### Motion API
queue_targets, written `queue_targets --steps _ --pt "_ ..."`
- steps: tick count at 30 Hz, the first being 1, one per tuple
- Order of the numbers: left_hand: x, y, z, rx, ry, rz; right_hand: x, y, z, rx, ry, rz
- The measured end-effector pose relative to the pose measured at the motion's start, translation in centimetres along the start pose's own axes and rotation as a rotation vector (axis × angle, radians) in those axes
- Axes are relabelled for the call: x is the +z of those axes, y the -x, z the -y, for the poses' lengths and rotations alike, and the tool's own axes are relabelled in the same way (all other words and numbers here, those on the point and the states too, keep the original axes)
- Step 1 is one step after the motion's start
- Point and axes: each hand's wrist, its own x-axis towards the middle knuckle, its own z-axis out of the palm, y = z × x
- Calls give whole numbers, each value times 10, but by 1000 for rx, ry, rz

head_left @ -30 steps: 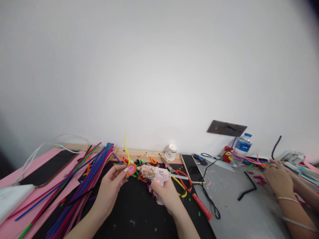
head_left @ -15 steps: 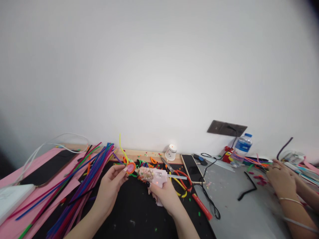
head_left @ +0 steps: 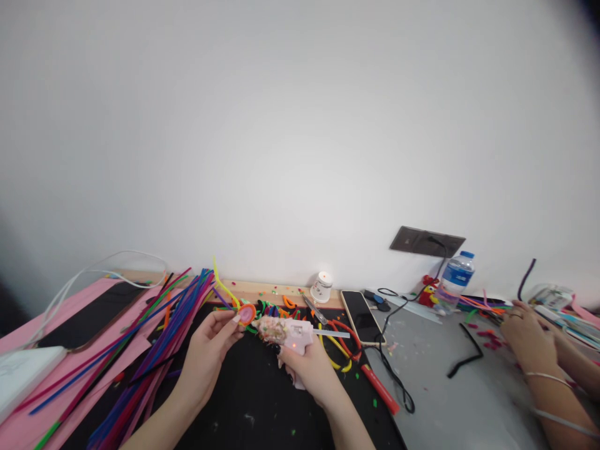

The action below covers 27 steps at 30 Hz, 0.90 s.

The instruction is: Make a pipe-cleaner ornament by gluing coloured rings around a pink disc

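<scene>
Between the thumb and fingers of my left hand [head_left: 210, 350] is a small round pipe cleaner piece [head_left: 246, 314], orange at the rim and pink inside. A yellow pipe cleaner [head_left: 224, 284] sticks up from behind it. My right hand [head_left: 309, 369] is wrapped round the grip of a pale pink glue gun [head_left: 295, 334], whose nozzle end is crusted with coloured bits and points left, close to the round piece. Whether the tip touches it I cannot tell. A clear glue stick [head_left: 332, 334] juts from the gun's back.
Long pipe cleaners [head_left: 164, 350] lie on the left. Behind my hands stands a white paper cup [head_left: 321, 287]; red-and-yellow-handled pliers [head_left: 344, 350], a phone [head_left: 362, 317] and a black cord [head_left: 389, 356] lie rightward. A water bottle [head_left: 454, 281] and another person's hands [head_left: 529, 337] are further right.
The yellow pipe cleaner has tilted left with a slight turn of the round piece. The glue gun has shifted slightly left. At right, the other person's hands moved a little left with a dark pipe cleaner.
</scene>
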Motion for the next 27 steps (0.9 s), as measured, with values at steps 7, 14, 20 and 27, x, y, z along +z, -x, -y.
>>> queue_targets --steps 7,14,20,27 --pt "1 0 -1 5 -3 0 -1 0 2 -16 -17 -29" --pt "1 1 -2 6 -21 3 -1 -1 -2 7 -23 -39" --pt "1 1 -3 15 -47 11 1 1 4 -19 -64 -80" --pt "3 3 -5 24 -76 28 0 -2 -3 -8 -45 -89"
